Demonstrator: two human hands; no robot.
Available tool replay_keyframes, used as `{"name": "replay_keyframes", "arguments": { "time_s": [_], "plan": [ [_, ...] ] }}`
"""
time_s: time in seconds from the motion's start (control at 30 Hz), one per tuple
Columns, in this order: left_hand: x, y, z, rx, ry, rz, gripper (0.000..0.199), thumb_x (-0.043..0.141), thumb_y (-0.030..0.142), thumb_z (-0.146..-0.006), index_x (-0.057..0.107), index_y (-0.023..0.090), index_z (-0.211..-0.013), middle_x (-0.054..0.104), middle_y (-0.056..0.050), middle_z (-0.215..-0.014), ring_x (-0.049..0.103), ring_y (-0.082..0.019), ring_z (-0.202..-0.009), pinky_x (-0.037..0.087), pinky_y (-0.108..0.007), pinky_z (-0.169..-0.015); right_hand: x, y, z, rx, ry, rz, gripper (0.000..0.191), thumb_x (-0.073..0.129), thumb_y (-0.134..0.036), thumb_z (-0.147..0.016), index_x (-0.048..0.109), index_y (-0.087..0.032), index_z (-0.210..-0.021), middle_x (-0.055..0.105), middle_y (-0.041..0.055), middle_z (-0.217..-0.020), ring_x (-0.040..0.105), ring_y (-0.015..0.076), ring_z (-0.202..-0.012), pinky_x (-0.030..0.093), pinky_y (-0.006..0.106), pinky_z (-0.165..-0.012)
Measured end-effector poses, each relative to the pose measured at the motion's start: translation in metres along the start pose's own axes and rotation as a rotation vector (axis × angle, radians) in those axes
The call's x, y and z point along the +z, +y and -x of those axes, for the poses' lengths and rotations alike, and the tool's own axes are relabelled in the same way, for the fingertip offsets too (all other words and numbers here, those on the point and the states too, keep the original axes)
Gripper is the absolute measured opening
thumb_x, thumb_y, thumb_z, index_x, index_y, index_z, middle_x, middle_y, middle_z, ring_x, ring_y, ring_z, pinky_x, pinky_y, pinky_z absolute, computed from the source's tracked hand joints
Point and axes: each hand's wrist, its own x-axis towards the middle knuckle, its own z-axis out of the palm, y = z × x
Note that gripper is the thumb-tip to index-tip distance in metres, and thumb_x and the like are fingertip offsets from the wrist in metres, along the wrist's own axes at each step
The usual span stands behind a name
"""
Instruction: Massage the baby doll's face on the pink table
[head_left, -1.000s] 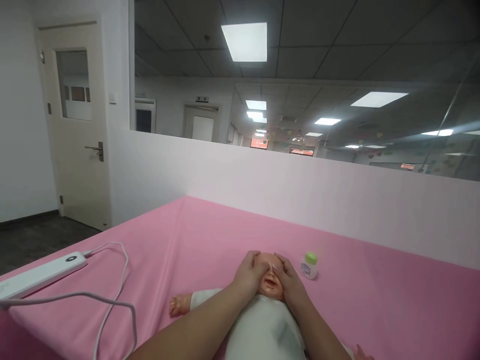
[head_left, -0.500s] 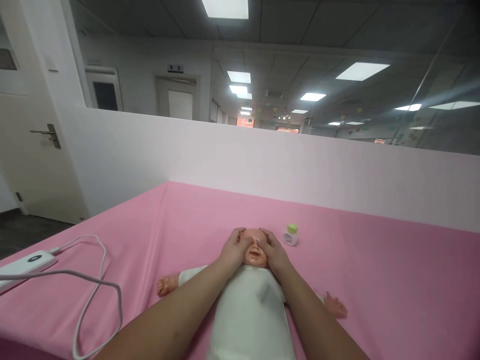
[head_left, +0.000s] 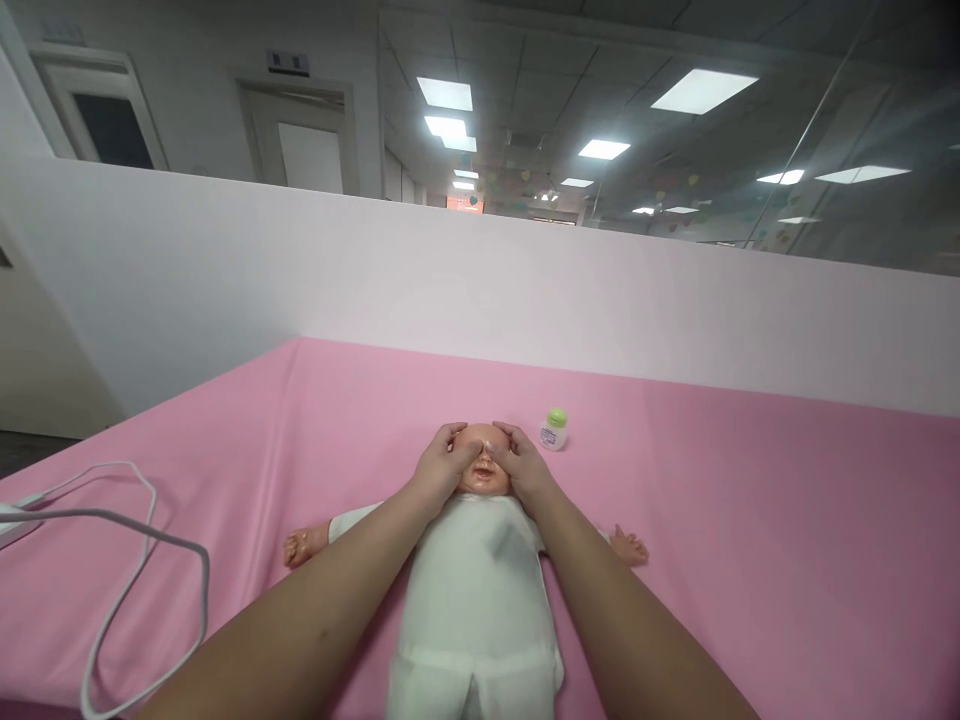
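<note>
A baby doll (head_left: 472, 590) in a white bodysuit lies on its back on the pink sheet (head_left: 750, 520), head toward the far wall and arms spread out. My left hand (head_left: 441, 466) rests on the left side of the doll's face, fingers apart. On the right side of the face lies my right hand (head_left: 520, 466), fingertips near the forehead. Both hands touch the doll's head (head_left: 481, 470) without gripping it. A small bottle (head_left: 553, 430) with a green cap stands just right of the head.
A white cable (head_left: 120, 560) loops over the sheet at the left. A low pale partition (head_left: 480, 280) with glass above runs along the far side of the bed. The edge of a door (head_left: 30, 370) shows at the far left.
The view has tilted down and shifted right, so more of the doll's body shows and the white power strip has left the frame. My hands stay on the doll's face.
</note>
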Motion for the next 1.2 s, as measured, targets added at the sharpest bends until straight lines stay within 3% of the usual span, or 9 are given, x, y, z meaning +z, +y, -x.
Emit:
{"name": "replay_keyframes", "arguments": {
  "time_s": [0.3,1.2],
  "plan": [
    [0.0016,0.0036,-0.0026,-0.103,-0.067,0.195,0.058,0.073,0.04,-0.069,0.052,0.022,-0.12,0.059,-0.011,-0.114,0.064,-0.022,-0.091,0.053,-0.037,-0.078,-0.0003,0.0014,-0.0002,-0.049,0.0,0.039,0.053,0.065,-0.043,-0.075,0.054,-0.026,-0.124,0.057,0.0026,-0.123,0.051,0.0228,-0.113,0.041,0.039,-0.099],
    [-0.0006,-0.0049,-0.0073,-0.059,-0.013,0.133,0.048,0.062,0.046,-0.076,0.057,0.022,-0.116,0.064,-0.009,-0.109,0.062,-0.021,-0.093,0.05,-0.033,-0.078,-0.0004,0.0081,-0.0052,-0.024,-0.045,-0.109,0.049,0.056,-0.038,-0.081,0.052,-0.027,-0.129,0.052,-0.0008,-0.132,0.046,0.02,-0.122,0.036,0.037,-0.104]
  ]
}}
